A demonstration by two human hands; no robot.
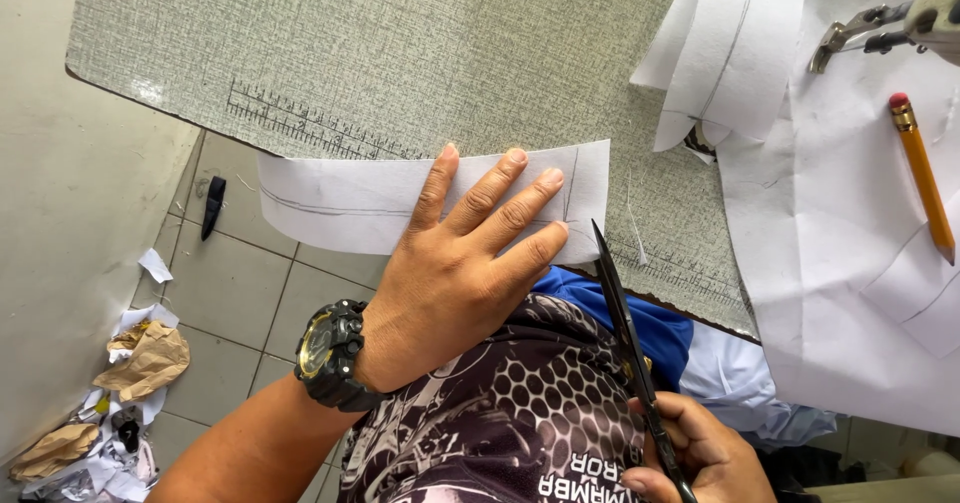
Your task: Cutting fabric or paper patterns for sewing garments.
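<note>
My left hand [470, 253] lies flat with fingers spread on a white paper strip [340, 203] marked with pencil lines, pressing it against the edge of the grey-green table [400, 53]. A black watch [330, 353] sits on that wrist. My right hand [700, 458] grips black scissors [625, 328] at the lower right. Their blades point up toward the strip's right end, the tip just below the paper edge and next to my little finger.
More white paper pieces [840, 263] cover the table's right side, with an orange pencil [922, 178] on them and a metal tool [860, 28] at the top right. A ruler scale runs along the table edge [310, 128]. Paper scraps [120, 403] litter the tiled floor at left.
</note>
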